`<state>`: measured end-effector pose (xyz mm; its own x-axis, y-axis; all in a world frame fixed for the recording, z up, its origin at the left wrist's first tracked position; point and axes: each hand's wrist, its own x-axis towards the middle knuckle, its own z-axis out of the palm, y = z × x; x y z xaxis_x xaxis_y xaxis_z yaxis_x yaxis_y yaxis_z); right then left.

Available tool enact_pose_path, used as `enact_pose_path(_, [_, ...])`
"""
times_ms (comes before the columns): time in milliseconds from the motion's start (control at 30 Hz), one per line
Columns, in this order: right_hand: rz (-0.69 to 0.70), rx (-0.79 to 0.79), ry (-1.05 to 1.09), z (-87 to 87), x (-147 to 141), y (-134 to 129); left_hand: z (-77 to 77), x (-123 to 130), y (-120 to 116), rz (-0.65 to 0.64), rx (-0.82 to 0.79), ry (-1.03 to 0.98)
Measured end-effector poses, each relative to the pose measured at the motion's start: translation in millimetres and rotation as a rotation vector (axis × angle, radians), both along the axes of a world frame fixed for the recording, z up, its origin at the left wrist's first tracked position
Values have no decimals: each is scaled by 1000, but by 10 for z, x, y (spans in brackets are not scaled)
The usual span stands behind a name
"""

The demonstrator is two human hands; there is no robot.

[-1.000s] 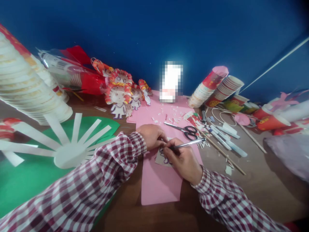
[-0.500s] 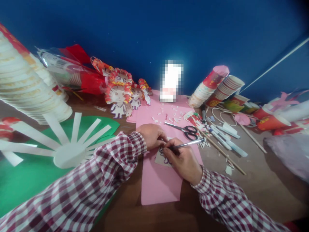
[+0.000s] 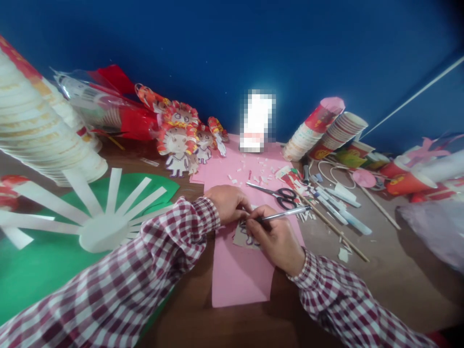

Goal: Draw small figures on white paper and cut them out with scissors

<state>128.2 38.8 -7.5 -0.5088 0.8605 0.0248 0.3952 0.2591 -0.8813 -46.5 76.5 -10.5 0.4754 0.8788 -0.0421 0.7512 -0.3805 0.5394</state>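
Note:
My right hand (image 3: 277, 239) is closed round a slim pen (image 3: 288, 212), whose writing end points left and down at a small beige piece of paper (image 3: 242, 238). Dark drawn lines on that paper look like part of a small figure. My left hand (image 3: 230, 204) bends over the paper's upper left edge, thumb and fingers together, pinning it; the two hands hide much of it. Under both hands lies pink paper (image 3: 241, 285). Just beyond them, black-handled scissors (image 3: 277, 194) rest with their blades toward the upper left.
On the left are a green sheet (image 3: 36, 280), a white cut-out with strips (image 3: 103, 234) and stacked paper cups (image 3: 47, 125). Paper figures (image 3: 177, 145) stand behind. Paper scraps, markers (image 3: 331, 205), a wooden stick (image 3: 337, 232) and more cup stacks (image 3: 310, 130) lie to the right.
The pen has shifted slightly to the right with my right hand, and a little more of the drawn paper shows. My left hand keeps its place.

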Motion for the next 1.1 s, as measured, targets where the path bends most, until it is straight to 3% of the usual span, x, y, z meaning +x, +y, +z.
enact_pose_path(1100, [-18,39,-77,-54,-5,-6,-4,-3,2,-10,19,17])
